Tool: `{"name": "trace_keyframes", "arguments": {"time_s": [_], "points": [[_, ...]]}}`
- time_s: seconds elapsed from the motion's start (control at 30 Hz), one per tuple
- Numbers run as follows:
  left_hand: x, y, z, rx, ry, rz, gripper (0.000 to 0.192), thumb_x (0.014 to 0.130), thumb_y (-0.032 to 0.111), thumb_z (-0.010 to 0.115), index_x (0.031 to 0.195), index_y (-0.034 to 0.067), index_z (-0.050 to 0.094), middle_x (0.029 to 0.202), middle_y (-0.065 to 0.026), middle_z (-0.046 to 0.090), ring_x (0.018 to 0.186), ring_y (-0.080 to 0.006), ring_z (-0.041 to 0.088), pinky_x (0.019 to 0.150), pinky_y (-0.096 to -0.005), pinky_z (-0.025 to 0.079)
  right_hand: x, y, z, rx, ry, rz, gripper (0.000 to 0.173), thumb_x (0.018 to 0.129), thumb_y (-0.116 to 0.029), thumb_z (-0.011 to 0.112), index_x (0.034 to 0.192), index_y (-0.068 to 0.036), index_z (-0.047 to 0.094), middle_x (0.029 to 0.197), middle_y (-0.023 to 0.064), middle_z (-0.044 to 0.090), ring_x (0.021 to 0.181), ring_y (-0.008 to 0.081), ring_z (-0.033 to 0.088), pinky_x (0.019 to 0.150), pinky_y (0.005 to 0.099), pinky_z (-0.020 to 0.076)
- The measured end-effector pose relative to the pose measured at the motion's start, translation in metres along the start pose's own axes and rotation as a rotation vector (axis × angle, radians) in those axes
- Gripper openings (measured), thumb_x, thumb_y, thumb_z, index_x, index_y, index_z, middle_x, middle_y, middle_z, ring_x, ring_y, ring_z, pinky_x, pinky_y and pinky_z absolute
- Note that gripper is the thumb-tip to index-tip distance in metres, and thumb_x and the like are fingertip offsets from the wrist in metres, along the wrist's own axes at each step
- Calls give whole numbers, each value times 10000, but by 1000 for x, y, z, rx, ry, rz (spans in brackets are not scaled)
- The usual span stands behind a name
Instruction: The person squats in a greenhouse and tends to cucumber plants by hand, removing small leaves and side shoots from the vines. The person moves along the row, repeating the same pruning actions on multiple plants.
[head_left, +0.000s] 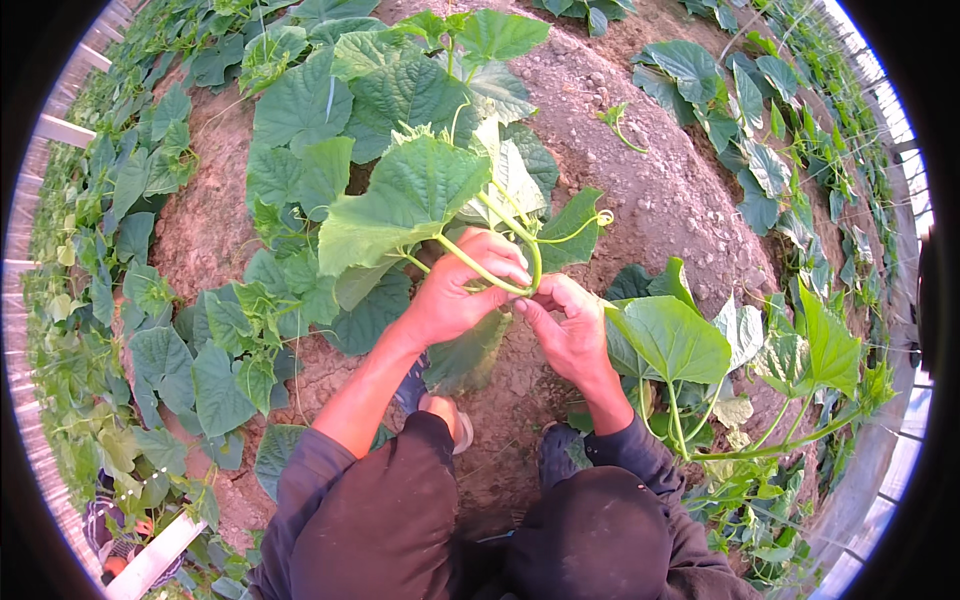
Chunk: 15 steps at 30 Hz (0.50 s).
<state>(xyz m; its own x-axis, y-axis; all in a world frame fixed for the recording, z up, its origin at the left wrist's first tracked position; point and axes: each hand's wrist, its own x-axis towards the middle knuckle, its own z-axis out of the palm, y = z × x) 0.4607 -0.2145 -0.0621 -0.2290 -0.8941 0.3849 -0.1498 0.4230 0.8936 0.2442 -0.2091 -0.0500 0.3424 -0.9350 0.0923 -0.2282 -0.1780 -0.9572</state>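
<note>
A green vine stem (535, 259), which looks like cucumber, bends sharply in front of me. My left hand (457, 289) grips it, with the thumb and fingers meeting near the bend. Close against them, my right hand (570, 326) pinches with thumb and fingertips at the bottom of the bend; whatever lies inside that pinch is hidden. A broad leaf (412, 199) on a long stalk rises over my left hand. From the stem a curled tendril (604, 218) reaches out to the right. Below the hands hangs a shaded leaf (469, 356).
Leafy vines (217, 356) grow on my left, and a long vine (780, 448) arches on my right. A loose shoot (621, 129) lies on the soil ridge (660, 176). At lower left, another person (109, 525) is partly visible beside a white bar (157, 556).
</note>
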Motion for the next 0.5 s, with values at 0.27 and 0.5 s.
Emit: {"name": "trace_keyframes", "arguments": {"time_s": [0.27, 0.5], "points": [[7, 3, -5, 109, -39, 94, 106, 875, 37, 822, 934, 104, 765, 1074, -19, 715, 1046, -253, 636, 975, -398, 488, -1, 7, -1, 16, -16, -5, 192, 915, 3, 802, 1100, -11, 753, 921, 85, 723, 806, 157, 712, 738, 312, 573], [-5, 3, 5, 13, 40, -9, 137, 913, 27, 786, 1028, 76, 730, 1063, -74, 716, 1003, -252, 667, 908, -388, 514, 0, 3, -1, -14, -44, -15, 144, 963, -33, 807, 1094, 1, 755, 948, 43, 741, 841, 108, 698, 769, 288, 573]]}}
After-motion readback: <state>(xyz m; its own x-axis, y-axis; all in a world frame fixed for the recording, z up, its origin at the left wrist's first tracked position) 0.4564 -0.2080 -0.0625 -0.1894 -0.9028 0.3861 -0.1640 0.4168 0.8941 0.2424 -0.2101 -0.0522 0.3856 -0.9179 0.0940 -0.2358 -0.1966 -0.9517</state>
